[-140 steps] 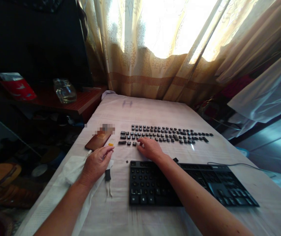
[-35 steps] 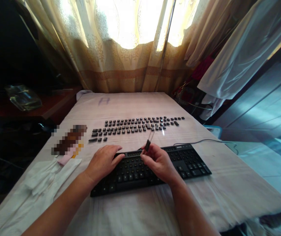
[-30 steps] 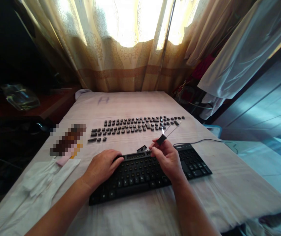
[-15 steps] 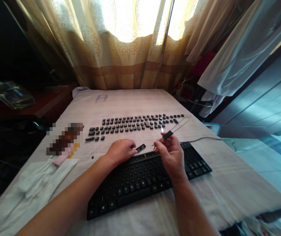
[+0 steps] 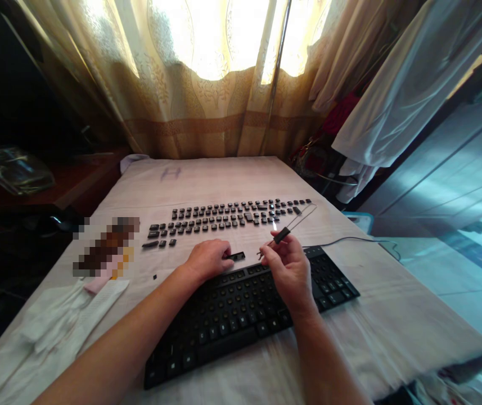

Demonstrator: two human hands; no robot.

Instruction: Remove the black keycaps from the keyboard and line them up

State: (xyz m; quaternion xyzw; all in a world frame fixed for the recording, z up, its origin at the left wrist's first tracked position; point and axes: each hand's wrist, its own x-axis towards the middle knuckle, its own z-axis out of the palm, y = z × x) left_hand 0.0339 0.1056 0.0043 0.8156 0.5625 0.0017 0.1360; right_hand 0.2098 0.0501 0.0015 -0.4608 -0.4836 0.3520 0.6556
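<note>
My left hand (image 5: 209, 259) is closed, thumb and fingers pinching one end of a long black keycap (image 5: 237, 256), which lies with its hollow underside showing just above the keyboard. My right hand (image 5: 289, 270) grips a wire keycap puller (image 5: 282, 234); its black handle crosses the fingers and its wire loop points away to the upper right. A small dark hooked end pokes out by the right thumb and fingertips, too small to make out. Below both hands lies a black keyboard (image 5: 241, 315), tilted on the cloth, with many keys bare and the front row still capped.
Rows of loose black keycaps (image 5: 248, 217) lie behind the hands. A tiny black piece (image 5: 154, 277) sits left of the keyboard. White cloth (image 5: 59, 320) and a pixelated item (image 5: 108, 244) lie at left. A cable (image 5: 342, 241) runs right over the covered table (image 5: 232, 174).
The long keycap has turned from slanting to nearly level in my left hand. My right hand keeps hold of the puller, almost unmoved. The whole view has shifted slightly.
</note>
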